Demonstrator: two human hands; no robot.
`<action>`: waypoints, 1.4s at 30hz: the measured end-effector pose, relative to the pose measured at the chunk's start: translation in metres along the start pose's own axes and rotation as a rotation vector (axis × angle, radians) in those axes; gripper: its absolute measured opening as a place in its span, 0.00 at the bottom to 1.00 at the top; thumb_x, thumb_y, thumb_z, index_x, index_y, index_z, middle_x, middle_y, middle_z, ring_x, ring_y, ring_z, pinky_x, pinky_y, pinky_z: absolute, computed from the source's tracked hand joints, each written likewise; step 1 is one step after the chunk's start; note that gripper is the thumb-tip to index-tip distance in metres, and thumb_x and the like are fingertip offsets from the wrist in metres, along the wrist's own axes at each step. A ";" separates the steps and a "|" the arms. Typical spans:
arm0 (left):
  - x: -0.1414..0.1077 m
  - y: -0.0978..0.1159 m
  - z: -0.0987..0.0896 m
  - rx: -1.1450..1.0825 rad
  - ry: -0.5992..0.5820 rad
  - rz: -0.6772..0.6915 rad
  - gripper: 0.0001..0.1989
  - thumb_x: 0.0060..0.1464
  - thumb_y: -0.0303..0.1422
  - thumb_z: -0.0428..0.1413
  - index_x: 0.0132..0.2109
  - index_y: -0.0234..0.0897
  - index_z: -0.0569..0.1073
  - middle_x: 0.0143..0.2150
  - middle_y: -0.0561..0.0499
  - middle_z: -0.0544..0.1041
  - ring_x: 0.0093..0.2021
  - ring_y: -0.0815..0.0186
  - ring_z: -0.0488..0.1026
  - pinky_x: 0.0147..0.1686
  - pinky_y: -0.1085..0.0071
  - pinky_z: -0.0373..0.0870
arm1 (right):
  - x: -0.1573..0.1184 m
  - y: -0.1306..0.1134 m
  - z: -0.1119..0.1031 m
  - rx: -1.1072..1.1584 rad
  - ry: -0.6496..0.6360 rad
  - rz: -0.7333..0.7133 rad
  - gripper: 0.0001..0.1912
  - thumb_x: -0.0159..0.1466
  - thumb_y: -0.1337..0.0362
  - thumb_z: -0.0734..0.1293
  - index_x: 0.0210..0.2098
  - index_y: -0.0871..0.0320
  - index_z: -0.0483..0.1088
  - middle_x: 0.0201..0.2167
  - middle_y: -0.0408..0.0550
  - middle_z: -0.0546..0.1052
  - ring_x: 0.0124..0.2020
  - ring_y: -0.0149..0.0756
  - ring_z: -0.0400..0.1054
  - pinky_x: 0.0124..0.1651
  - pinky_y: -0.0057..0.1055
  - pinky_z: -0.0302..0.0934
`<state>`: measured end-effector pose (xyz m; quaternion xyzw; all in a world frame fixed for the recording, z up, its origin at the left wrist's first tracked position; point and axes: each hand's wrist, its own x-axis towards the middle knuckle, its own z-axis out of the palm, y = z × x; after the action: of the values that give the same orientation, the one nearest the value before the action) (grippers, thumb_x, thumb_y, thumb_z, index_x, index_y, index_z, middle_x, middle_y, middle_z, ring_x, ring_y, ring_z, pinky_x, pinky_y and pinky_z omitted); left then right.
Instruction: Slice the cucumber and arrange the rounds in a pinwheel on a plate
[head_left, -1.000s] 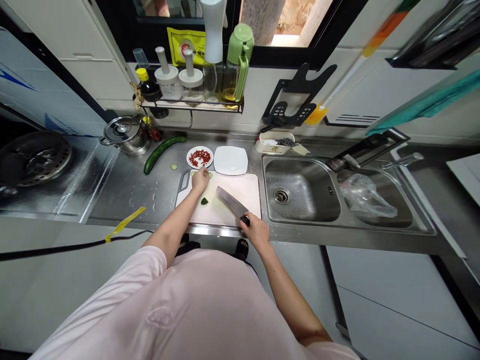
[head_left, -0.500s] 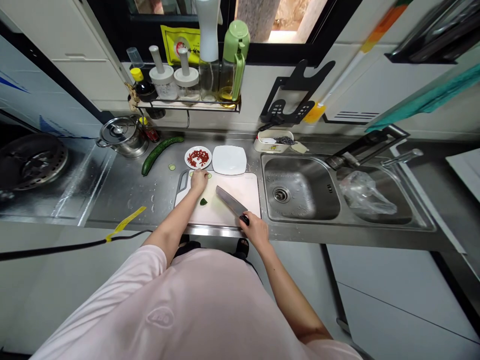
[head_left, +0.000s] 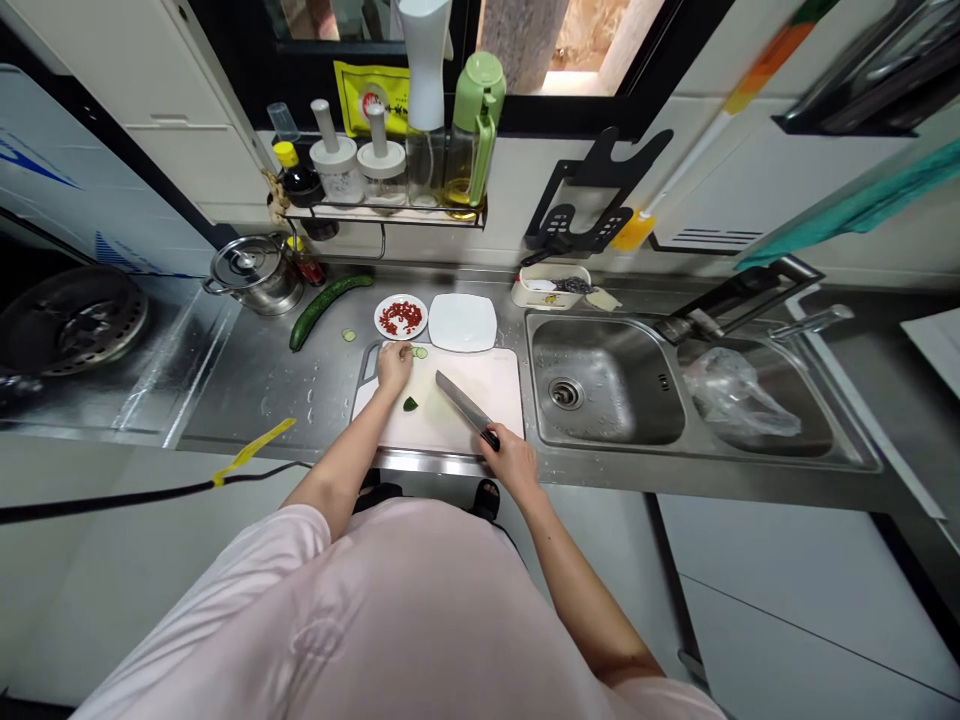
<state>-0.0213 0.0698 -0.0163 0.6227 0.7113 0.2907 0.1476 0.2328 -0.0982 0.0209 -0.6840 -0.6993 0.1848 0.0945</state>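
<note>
The left hand (head_left: 394, 368), hold unclear, partly hides the white rectangular board's (head_left: 439, 422) far edge; the right hand (head_left: 512, 460) clasps a black-handled steel knife (head_left: 463, 402).

A pale pink shirt (head_left: 427, 600) covers the torso, its loose, creased sleeves (head_left: 289, 535) short; a faint, blurred emblem (head_left: 319, 638) marks the front. A black open sandal (head_left: 487, 497) shows. The left hand (head_left: 394, 368) and right hand (head_left: 512, 460) are bare.
</note>
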 end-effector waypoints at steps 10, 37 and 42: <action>-0.067 -0.022 -0.028 -0.134 0.082 -0.103 0.15 0.56 0.35 0.47 0.46 0.35 0.73 0.37 0.47 0.74 0.37 0.65 0.71 0.43 0.68 0.67 | 0.004 -0.010 0.001 0.032 0.023 0.006 0.15 0.63 0.53 0.59 0.44 0.51 0.69 0.36 0.44 0.77 0.37 0.36 0.70 0.32 0.27 0.51; -0.121 -0.038 -0.012 -0.308 0.035 0.308 0.09 0.58 0.34 0.51 0.42 0.39 0.76 0.39 0.48 0.76 0.42 0.66 0.72 0.44 0.66 0.70 | 0.012 -0.069 0.005 -0.099 -0.314 -0.087 0.18 0.70 0.53 0.49 0.46 0.55 0.63 0.33 0.48 0.76 0.34 0.37 0.69 0.31 0.27 0.45; -0.123 -0.040 -0.010 -0.277 0.042 0.339 0.10 0.58 0.33 0.51 0.42 0.40 0.76 0.39 0.48 0.76 0.41 0.66 0.72 0.44 0.67 0.70 | 0.011 -0.074 0.011 -0.123 -0.332 -0.106 0.17 0.70 0.54 0.49 0.45 0.55 0.62 0.33 0.48 0.75 0.33 0.37 0.68 0.30 0.27 0.45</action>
<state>-0.0372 -0.0540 -0.0510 0.7009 0.5526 0.4194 0.1659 0.1597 -0.0881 0.0387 -0.6108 -0.7504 0.2468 -0.0545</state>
